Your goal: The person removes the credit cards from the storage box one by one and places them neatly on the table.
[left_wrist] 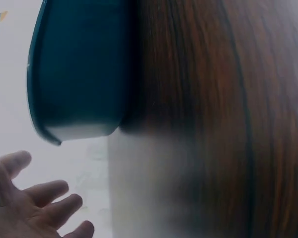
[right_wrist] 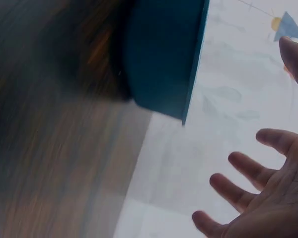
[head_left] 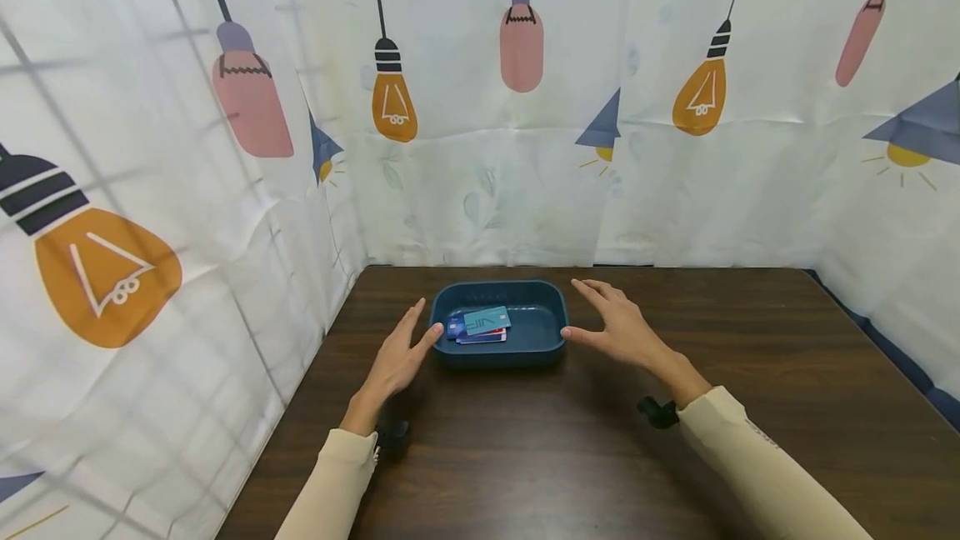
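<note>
A dark blue-green plastic bin (head_left: 536, 357) with rounded corners stands on the table. In its left part lie several overlapping plastic cards (head_left: 487, 321), a teal one on top. My left hand (head_left: 393, 363) is beside the bin's left end, fingers spread and thumb towards the rim. At the opposite end, my right hand (head_left: 624, 327) is held the same way, palm facing the bin. Both wrist views show a gap between the bin wall (left_wrist: 84, 69) and the fingers (left_wrist: 59, 210). Neither hand holds anything.
The dark wood-grain table (head_left: 540, 457) reaches back to a white curtain (head_left: 465, 215) printed with lamps and bulbs. More of the curtain hangs along the left and right sides. A black wrist-worn device (head_left: 658, 412) sits below the right wrist, another (head_left: 393, 436) at the left.
</note>
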Motion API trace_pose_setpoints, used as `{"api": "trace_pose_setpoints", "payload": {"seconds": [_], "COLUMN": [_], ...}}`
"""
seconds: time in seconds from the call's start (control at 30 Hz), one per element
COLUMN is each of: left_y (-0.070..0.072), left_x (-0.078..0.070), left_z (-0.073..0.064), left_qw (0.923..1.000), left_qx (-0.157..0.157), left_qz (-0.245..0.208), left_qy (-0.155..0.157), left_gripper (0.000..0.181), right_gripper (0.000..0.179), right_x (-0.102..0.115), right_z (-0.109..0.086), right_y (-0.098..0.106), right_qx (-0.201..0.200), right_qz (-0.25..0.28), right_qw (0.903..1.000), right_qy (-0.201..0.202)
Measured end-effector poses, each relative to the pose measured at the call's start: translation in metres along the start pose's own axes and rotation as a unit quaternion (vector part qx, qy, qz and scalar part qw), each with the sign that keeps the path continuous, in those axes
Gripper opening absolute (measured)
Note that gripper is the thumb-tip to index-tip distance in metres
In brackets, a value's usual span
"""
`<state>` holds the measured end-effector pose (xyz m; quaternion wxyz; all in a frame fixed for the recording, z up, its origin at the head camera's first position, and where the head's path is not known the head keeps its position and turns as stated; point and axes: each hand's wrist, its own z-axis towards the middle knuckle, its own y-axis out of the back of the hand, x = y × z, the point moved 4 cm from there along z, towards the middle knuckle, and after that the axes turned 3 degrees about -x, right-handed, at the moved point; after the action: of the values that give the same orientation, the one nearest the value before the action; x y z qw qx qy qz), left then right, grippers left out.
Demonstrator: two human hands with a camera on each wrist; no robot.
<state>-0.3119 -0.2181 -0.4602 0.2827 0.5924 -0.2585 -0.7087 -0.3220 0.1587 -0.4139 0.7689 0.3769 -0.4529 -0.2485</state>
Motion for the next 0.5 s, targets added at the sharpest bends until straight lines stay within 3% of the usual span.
{"api": "trace_pose_setpoints", "payload": {"seconds": [0.27, 0.5], "left_y": [-0.009, -0.018], "left_x": [0.005, 0.011], "left_z": [0.011, 0.019], "left_qw": [0.9929, 0.9738], "left_qx": [-0.04, -0.035], "left_qz": [-0.106, -0.221], "left_qy": [0.037, 0.044], "left_gripper": [0.071, 0.062], "right_gripper": [0.088, 0.088], "right_x": [0.013, 0.022], "right_z": [0.021, 0.039], "right_y": [-0.022, -0.036], "right_qx": [0.038, 0.054], "right_qz": [0.071, 0.111], "right_qw": [0.9967, 0.9923], "right_qy": [0.001, 0.01]}}
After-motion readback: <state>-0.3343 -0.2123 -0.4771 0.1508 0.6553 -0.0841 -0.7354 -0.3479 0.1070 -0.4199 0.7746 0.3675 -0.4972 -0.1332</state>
